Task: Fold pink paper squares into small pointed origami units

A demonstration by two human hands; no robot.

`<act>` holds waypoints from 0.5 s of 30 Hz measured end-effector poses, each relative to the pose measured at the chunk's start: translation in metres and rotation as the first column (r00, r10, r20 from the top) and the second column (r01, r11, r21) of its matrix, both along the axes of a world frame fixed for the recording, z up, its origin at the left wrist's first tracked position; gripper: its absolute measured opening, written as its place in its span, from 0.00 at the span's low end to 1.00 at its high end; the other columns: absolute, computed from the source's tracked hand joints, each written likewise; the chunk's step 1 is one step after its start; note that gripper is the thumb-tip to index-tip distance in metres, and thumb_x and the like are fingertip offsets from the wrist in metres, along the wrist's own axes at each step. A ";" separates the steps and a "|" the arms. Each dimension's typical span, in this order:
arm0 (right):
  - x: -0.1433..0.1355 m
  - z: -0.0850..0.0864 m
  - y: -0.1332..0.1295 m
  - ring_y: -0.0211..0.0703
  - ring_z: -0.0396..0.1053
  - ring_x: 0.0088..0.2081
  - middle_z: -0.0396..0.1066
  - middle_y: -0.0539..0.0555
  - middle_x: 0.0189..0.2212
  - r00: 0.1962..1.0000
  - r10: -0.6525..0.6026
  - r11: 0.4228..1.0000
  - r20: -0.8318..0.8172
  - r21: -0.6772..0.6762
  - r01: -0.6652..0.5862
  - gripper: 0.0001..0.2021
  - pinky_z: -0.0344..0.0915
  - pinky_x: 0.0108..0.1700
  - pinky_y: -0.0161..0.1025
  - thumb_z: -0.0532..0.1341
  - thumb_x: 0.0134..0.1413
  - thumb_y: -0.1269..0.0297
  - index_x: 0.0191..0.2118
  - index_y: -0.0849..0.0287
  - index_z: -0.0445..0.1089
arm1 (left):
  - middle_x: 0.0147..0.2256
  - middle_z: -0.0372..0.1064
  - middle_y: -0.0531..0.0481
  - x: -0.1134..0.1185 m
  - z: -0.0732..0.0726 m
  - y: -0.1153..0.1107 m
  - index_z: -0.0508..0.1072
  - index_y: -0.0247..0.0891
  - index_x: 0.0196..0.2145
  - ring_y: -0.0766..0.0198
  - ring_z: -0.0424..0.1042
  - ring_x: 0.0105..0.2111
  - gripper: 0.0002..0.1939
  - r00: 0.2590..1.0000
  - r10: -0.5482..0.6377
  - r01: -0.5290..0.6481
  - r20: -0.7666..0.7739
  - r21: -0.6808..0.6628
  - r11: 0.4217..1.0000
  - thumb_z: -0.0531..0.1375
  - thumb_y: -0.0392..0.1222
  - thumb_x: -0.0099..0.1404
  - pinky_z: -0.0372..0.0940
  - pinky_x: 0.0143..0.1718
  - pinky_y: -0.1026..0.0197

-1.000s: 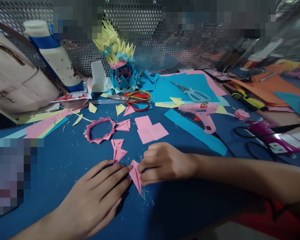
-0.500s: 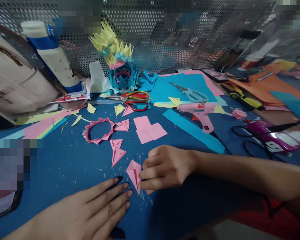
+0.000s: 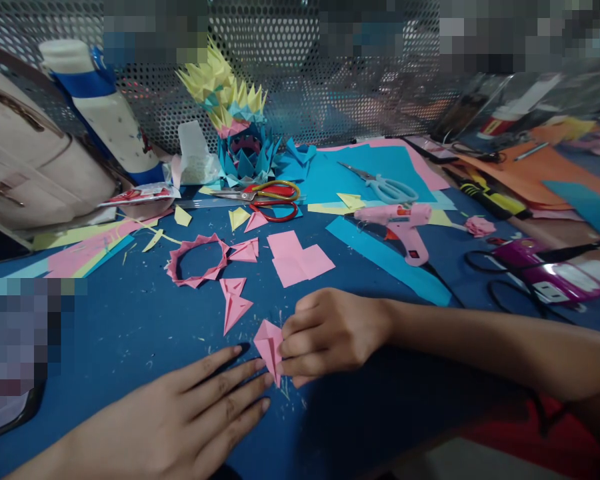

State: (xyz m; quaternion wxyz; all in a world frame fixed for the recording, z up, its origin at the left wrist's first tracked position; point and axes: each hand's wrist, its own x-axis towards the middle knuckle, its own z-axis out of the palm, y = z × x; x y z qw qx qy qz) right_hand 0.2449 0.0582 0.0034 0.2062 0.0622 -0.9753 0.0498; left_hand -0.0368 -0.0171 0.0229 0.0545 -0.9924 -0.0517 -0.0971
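Observation:
A kite-shaped piece of folded pink paper [image 3: 267, 341] lies on the blue table, creases running down to its lower point. My right hand [image 3: 325, 333] is closed on its right edge, fingers curled; the thumb is mostly hidden. Flat and with fingers stretched out, my left hand [image 3: 200, 407] rests on the table, its fingertips at the paper's lower left edge. Just beyond are folded pink pieces [image 3: 235, 307], a ring of pink folded points [image 3: 197, 261] and square pink sheets [image 3: 297, 260].
Red-handled scissors [image 3: 275, 193], light blue scissors [image 3: 387, 189] and a pink glue gun [image 3: 400, 223] lie farther back. A yellow and blue paper model [image 3: 240, 127] stands before the perforated metal panel. At left are a bottle [image 3: 105, 113] and bag [image 3: 25, 140]; at right, a purple power strip [image 3: 550, 270].
My left hand has slid slightly right, so its fingertips now meet the folded pink paper. My right hand stays closed on the paper, almost unmoved.

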 end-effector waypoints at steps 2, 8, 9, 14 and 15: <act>0.000 0.000 0.000 0.38 0.73 0.44 0.77 0.48 0.39 1.000 0.003 1.000 -0.011 -0.004 -0.003 0.08 0.65 0.35 0.39 0.57 0.69 0.62 0.47 0.56 0.72 | 0.57 0.71 0.44 0.001 0.002 0.001 0.71 0.33 0.58 0.56 0.68 0.59 0.22 1.000 -0.003 0.003 -0.004 -0.008 1.000 0.46 0.45 0.78 0.43 0.70 0.46; -0.001 0.003 0.000 0.39 0.73 0.44 0.77 0.49 0.39 1.000 0.009 1.000 0.014 -0.008 -0.009 0.07 0.66 0.35 0.40 0.60 0.67 0.60 0.45 0.54 0.73 | 0.57 0.70 0.44 0.001 -0.004 -0.001 0.71 0.33 0.58 0.54 0.66 0.60 0.21 1.000 0.021 -0.021 0.013 -0.035 0.999 0.52 0.49 0.76 0.47 0.69 0.46; -0.001 0.003 0.000 0.38 0.73 0.44 0.77 0.48 0.39 1.000 0.005 1.000 0.030 -0.009 -0.005 0.07 0.66 0.35 0.40 0.60 0.67 0.60 0.45 0.53 0.73 | 0.57 0.70 0.43 0.001 -0.004 -0.002 0.71 0.33 0.58 0.54 0.67 0.60 0.22 1.000 0.020 -0.020 0.009 -0.033 0.999 0.53 0.49 0.75 0.48 0.69 0.47; -0.001 0.002 0.000 0.38 0.73 0.44 0.78 0.48 0.39 0.999 0.000 1.000 0.040 -0.031 0.002 0.10 0.65 0.35 0.40 0.55 0.70 0.60 0.46 0.55 0.73 | 0.56 0.72 0.43 0.002 -0.002 -0.001 0.71 0.33 0.57 0.53 0.68 0.58 0.22 1.000 0.028 -0.027 0.000 -0.049 0.998 0.53 0.49 0.75 0.54 0.67 0.49; -0.001 0.002 0.000 0.38 0.73 0.44 0.78 0.48 0.39 1.000 0.000 0.999 0.030 -0.034 0.001 0.10 0.65 0.35 0.40 0.55 0.70 0.61 0.46 0.55 0.73 | 0.56 0.72 0.43 0.002 0.000 0.000 0.71 0.33 0.58 0.53 0.69 0.58 0.21 1.000 0.026 -0.026 -0.003 -0.052 0.998 0.53 0.48 0.75 0.54 0.66 0.50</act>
